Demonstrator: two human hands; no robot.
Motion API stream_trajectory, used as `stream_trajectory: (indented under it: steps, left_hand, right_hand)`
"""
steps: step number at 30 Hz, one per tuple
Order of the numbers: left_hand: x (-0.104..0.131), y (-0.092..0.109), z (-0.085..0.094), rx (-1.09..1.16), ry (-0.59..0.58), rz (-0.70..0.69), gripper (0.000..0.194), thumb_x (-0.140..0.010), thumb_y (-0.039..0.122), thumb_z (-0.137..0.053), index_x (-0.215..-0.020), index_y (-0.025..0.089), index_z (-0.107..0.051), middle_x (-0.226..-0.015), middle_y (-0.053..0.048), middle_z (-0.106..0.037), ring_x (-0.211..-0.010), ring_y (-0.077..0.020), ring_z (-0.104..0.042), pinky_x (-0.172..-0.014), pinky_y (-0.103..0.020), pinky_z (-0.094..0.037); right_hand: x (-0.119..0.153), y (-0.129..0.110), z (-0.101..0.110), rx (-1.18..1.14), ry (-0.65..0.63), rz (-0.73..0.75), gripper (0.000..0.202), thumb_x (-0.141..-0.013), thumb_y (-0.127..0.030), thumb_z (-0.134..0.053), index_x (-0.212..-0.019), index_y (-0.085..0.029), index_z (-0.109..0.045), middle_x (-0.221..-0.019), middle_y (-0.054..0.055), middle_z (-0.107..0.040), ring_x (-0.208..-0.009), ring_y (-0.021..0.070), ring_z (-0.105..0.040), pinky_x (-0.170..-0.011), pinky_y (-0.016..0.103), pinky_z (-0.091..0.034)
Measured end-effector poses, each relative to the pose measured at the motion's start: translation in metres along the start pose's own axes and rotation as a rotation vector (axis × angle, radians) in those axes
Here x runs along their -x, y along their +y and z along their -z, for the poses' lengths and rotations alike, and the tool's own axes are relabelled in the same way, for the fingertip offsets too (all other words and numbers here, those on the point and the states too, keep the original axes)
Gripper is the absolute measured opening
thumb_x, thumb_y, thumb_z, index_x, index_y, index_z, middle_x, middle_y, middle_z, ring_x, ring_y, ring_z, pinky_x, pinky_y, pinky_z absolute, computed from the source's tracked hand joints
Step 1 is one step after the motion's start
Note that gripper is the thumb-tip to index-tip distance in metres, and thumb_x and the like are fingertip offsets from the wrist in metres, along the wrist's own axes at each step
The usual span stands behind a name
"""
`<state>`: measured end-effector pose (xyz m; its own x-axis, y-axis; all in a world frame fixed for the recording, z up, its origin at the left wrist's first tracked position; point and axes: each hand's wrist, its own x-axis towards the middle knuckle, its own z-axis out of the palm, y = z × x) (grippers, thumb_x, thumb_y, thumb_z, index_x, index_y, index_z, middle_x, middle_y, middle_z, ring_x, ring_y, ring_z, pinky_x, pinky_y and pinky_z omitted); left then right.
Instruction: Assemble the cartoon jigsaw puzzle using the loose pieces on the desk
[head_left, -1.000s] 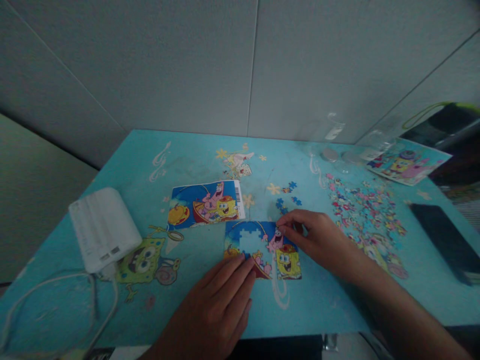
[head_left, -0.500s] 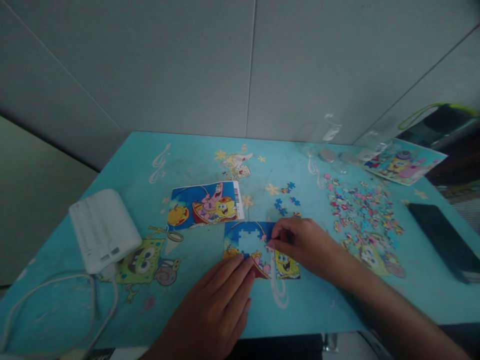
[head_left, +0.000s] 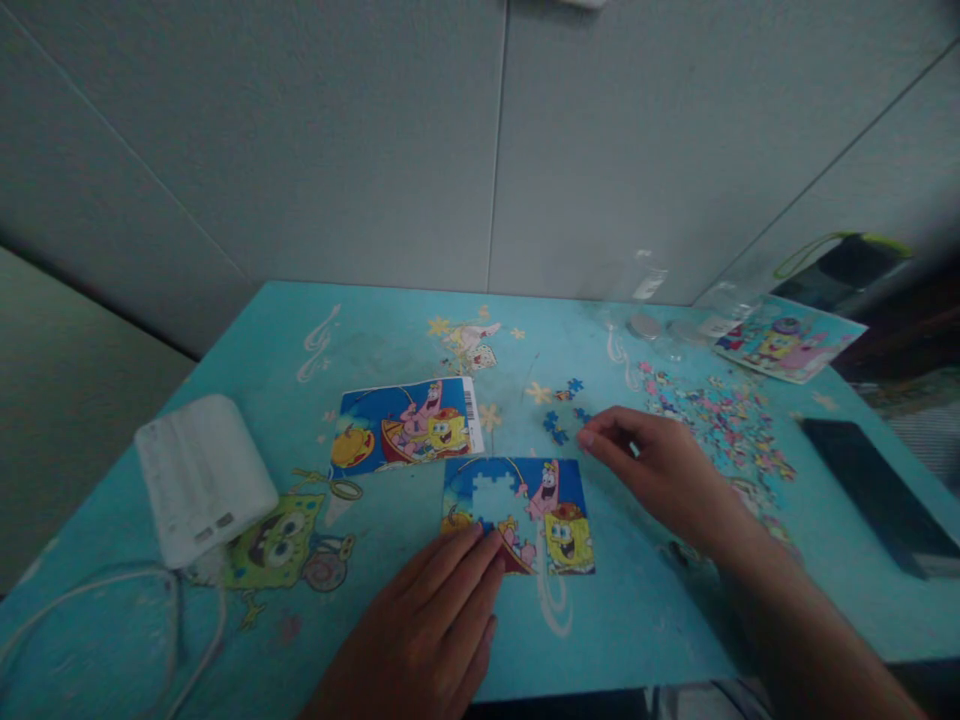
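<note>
A partly assembled jigsaw puzzle [head_left: 562,480] lies on the table, with a gap in its middle left and another along its lower edge. My left hand [head_left: 442,610] rests flat on its lower left part, fingers stretched out and close together. My right hand [head_left: 652,455] is just right of the puzzle's upper corner, thumb and forefinger pinched together. Those fingertips are beside several loose blue puzzle pieces [head_left: 555,428]; whether they hold a piece is hidden. Above the puzzle lies a picture card [head_left: 409,425] with the same cartoon scene.
Many mixed puzzle pieces [head_left: 720,410] are spread at the right, beside a dark phone [head_left: 877,490]. Behind them are clear bottles [head_left: 649,280] and a second picture card [head_left: 791,340]. A white power bank [head_left: 206,480] with a cable [head_left: 176,610] lies on the left.
My right hand has moved off the puzzle to the right, towards the loose blue pieces, uncovering the puzzle's upper right. My left hand stays on the puzzle. The view has shifted slightly.
</note>
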<state>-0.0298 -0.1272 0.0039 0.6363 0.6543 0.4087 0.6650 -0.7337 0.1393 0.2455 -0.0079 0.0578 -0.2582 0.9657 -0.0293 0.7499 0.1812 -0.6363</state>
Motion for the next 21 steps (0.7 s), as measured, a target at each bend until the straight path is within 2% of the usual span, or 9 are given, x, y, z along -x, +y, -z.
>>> stream_trajectory:
  steps: [3,6,12,17,21]
  left_hand:
    - [0.0,-0.001,-0.001,-0.021,0.007,-0.004,0.036,-0.1,0.019,-0.051,-0.131,0.009,-0.065,-0.145,-0.012,-0.059,-0.135,-0.0255,-0.054,-0.11,-0.037,-0.052]
    - [0.0,-0.003,-0.003,-0.042,0.014,-0.028,0.036,-0.099,0.019,-0.051,-0.131,0.008,-0.066,-0.144,-0.012,-0.06,-0.135,-0.0259,-0.054,-0.11,-0.038,-0.052]
    - [0.005,-0.006,-0.004,-0.071,0.004,-0.053,0.037,-0.099,0.016,-0.049,-0.131,0.009,-0.066,-0.145,-0.011,-0.059,-0.134,-0.0255,-0.055,-0.106,-0.036,-0.054]
    - [0.004,-0.005,-0.003,-0.036,0.018,-0.038,0.037,-0.1,0.017,-0.049,-0.133,0.011,-0.065,-0.144,-0.01,-0.06,-0.137,-0.0235,-0.053,-0.111,-0.034,-0.051]
    - [0.004,-0.005,-0.004,-0.022,0.029,-0.033,0.037,-0.099,0.017,-0.051,-0.133,0.011,-0.064,-0.141,-0.01,-0.062,-0.137,-0.0238,-0.054,-0.112,-0.034,-0.05]
  right_hand:
    - [-0.006,0.016,0.017,0.14,0.149,-0.042,0.023,-0.097,-0.041,-0.059,-0.094,-0.022,-0.073,-0.074,0.001,-0.07,-0.063,0.0156,-0.061,-0.061,0.029,-0.042]
    - [-0.011,0.031,0.02,0.242,0.134,-0.072,0.019,-0.094,-0.035,-0.062,-0.099,-0.022,-0.075,-0.077,0.002,-0.072,-0.064,0.0171,-0.064,-0.062,0.03,-0.044]
    - [-0.018,0.048,0.014,0.304,0.101,-0.062,0.021,-0.094,-0.033,-0.062,-0.104,-0.022,-0.077,-0.088,0.005,-0.076,-0.075,0.0203,-0.068,-0.071,0.033,-0.049]
    - [-0.024,0.047,0.001,0.263,0.117,-0.009,0.025,-0.093,-0.038,-0.064,-0.107,-0.02,-0.076,-0.096,0.008,-0.075,-0.083,0.0221,-0.068,-0.076,0.035,-0.051]
    - [-0.026,0.043,-0.008,0.252,0.128,0.009,0.023,-0.093,-0.033,-0.064,-0.106,-0.019,-0.076,-0.098,0.009,-0.072,-0.087,0.0227,-0.067,-0.079,0.035,-0.05]
